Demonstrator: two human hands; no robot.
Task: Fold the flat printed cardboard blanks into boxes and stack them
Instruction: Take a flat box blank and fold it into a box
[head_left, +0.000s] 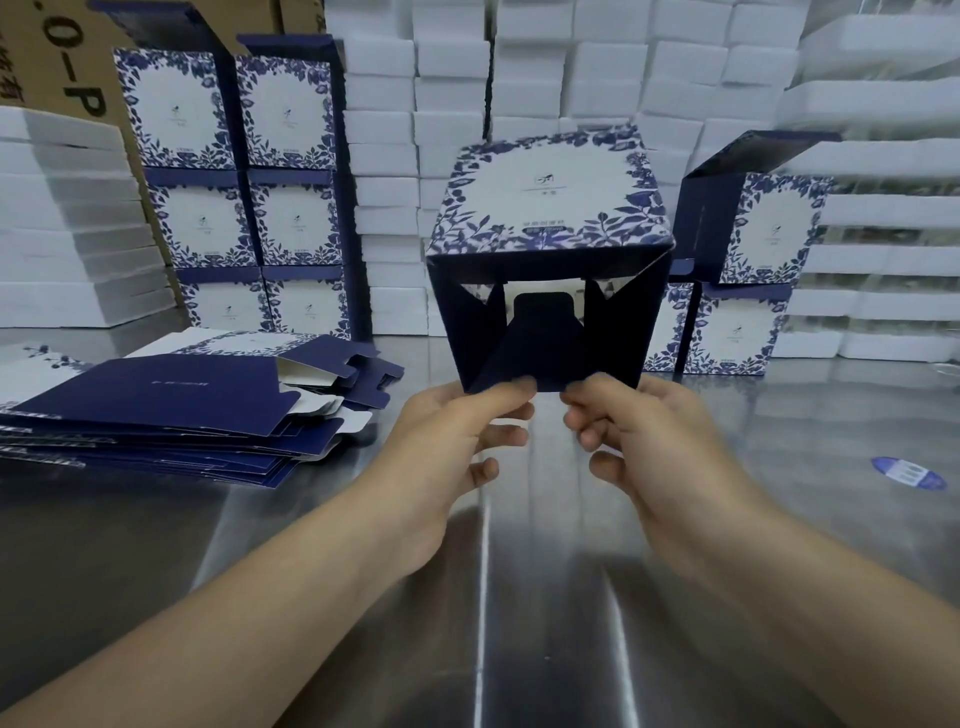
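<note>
head: worn, one view only | faces forward and down over the steel table (156, 545) | hands close, near centre | stacked boxes (249, 171) far

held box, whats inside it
Inside the held box only its own dark flaps show, folded across the far end, with pale gaps around them. No contents show. The left hand and right hand pinch its near edge.

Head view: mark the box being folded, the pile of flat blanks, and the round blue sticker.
box being folded (550, 192), head view, white printed top panel.
pile of flat blanks (156, 397), head view, navy top sheet.
round blue sticker (908, 472), head view, its centre.
</note>
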